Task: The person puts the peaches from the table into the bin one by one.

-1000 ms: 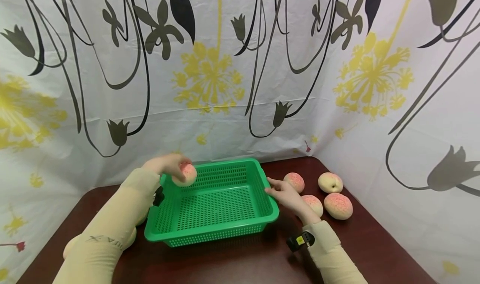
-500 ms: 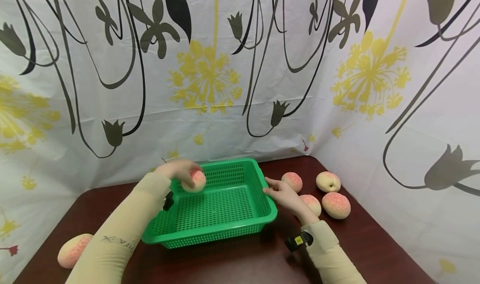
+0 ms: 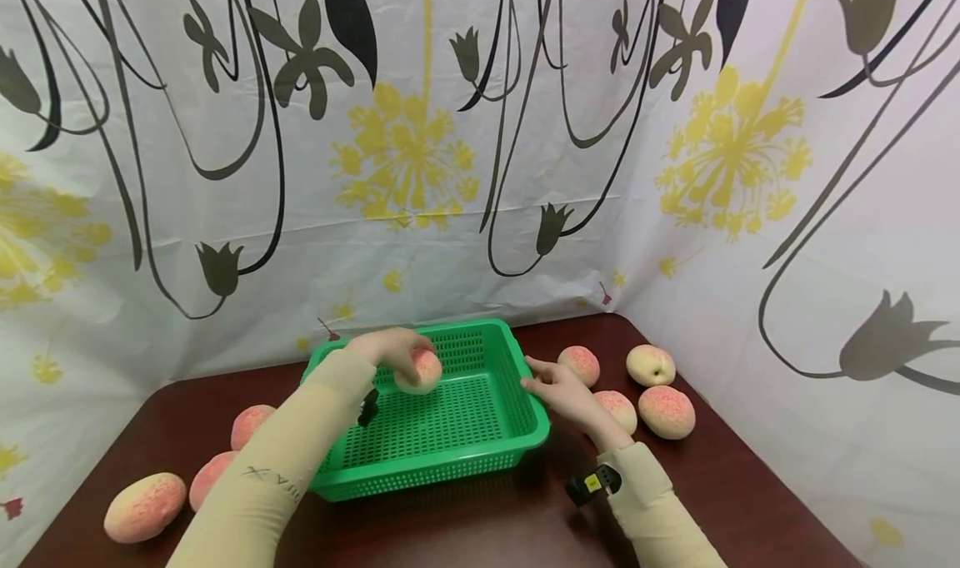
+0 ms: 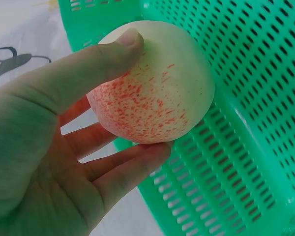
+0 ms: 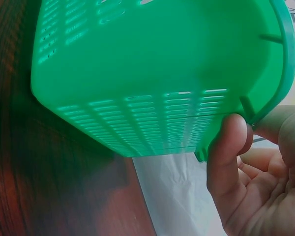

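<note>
My left hand (image 3: 390, 348) holds a pale peach (image 3: 424, 373) with red speckles over the left-middle part of a green plastic basket (image 3: 435, 453). In the left wrist view, the thumb lies on one side of the peach (image 4: 157, 93) and the fingers support it from the other side and below. Whether the peach touches the basket floor is hard to tell. My right hand (image 3: 564, 391) pinches the basket's right rim. The right wrist view shows its thumb against the outside of the basket wall (image 5: 137, 64), under the rim. No other peach shows inside the basket.
On the dark red-brown table (image 3: 450, 526), several peaches lie right of the basket, including one near the right edge (image 3: 667, 411). Others lie on the left, one (image 3: 146, 507) near the left edge, some partly behind my left sleeve. A patterned curtain (image 3: 420, 251) hangs behind.
My left hand has carried the peach rightward, from the basket's left rim toward its middle. Peaches behind the left forearm have come into sight. The right hand keeps its hold on the rim.
</note>
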The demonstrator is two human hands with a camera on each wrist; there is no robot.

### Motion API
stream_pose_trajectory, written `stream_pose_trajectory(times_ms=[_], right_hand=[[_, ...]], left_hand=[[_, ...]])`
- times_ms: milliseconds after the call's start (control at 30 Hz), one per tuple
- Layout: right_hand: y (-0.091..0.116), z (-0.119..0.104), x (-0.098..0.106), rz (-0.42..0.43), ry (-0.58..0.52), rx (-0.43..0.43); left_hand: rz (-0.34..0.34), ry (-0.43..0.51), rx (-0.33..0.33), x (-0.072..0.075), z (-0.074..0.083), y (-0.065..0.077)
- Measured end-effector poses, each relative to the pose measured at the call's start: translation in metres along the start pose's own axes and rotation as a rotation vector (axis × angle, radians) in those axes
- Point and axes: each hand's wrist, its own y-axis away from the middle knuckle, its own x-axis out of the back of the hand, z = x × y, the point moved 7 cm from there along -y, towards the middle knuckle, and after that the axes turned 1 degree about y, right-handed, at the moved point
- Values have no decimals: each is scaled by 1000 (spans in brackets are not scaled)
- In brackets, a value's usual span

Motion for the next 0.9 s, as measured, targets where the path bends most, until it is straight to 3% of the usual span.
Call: stream_pose_trajectory(times_ms=[367, 667, 900], right_hand=[[0, 2, 2, 3, -8, 2], [1, 0, 0, -9, 9, 7], [1, 3, 1, 0, 31, -2]], left_hand=[[-22, -6, -18, -14, 19, -26], [-25, -14, -55, -25, 34, -34], [-5, -66, -94, -24, 48, -45]])
